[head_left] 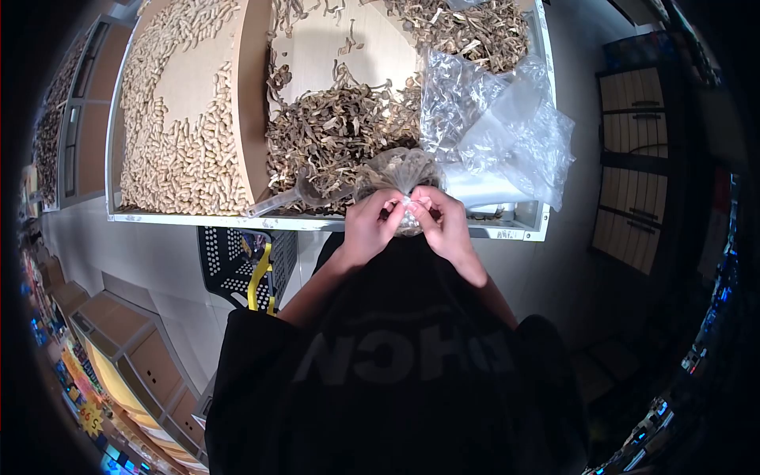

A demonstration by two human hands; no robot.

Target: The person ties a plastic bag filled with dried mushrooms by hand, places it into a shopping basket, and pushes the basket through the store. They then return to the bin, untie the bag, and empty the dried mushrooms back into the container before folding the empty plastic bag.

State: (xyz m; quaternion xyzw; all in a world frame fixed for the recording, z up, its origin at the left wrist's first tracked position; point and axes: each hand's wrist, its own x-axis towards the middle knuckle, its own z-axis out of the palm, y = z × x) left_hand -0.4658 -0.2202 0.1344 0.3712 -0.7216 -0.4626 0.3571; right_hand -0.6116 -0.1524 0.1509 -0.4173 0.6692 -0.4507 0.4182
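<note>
A clear plastic bag (pixel 396 165) filled with dried brown pieces sits at the front edge of the display bin, its neck gathered up. My left hand (pixel 370 225) pinches the gathered neck from the left, fingers closed. From the right, my right hand (pixel 443 226) pinches the same neck, its fingertips almost meeting the left ones. Dried mushroom-like pieces (pixel 332 131) are heaped behind the bag. Just left of my left hand, a clear plastic scoop (pixel 297 194) lies on the heap with its handle over the bin's front rim.
Peanuts in shells (pixel 186 166) fill the left compartment, behind a wooden divider (pixel 253 103). Loose clear plastic bags (pixel 507 127) lie at the right. A black shopping basket (pixel 229 265) with a yellow handle stands on the floor at the left. Wooden cabinets (pixel 633 166) are farther right.
</note>
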